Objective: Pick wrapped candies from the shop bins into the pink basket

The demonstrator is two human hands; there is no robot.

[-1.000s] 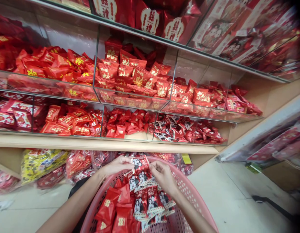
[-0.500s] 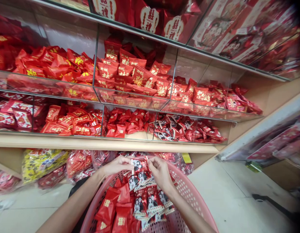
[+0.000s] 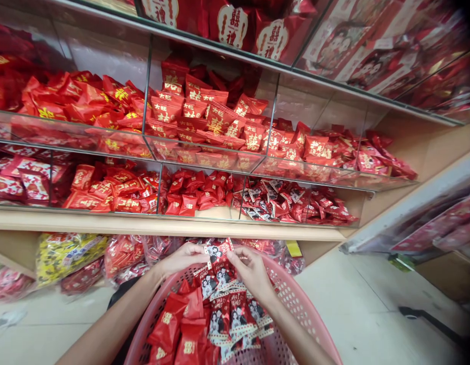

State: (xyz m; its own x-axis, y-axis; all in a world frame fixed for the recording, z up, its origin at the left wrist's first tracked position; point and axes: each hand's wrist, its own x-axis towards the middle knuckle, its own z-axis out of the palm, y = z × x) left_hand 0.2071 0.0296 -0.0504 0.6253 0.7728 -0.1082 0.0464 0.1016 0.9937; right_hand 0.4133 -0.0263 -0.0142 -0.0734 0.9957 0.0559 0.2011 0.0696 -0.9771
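Observation:
A pink perforated basket [image 3: 295, 304] sits right in front of me, filled with red candy packets [image 3: 181, 324] and red packets printed with a cartoon couple [image 3: 230, 317]. Over its far rim my left hand [image 3: 179, 259] and my right hand [image 3: 250, 271] pinch the two ends of one cartoon-couple packet [image 3: 218, 252]. Both hands are closed on it, fingertips close together.
Glass-fronted shelf bins [image 3: 204, 152] hold piles of red wrapped sweets; the bin at lower right [image 3: 288, 203] holds the same cartoon-couple packets. Bags of yellow [image 3: 67, 253] and red candy lie under the wooden shelf [image 3: 162, 225]. Pale tiled floor [image 3: 364, 309] opens to the right.
My right hand has shifted slightly left toward the left hand, and the held packet has risen a little. The view has barely moved.

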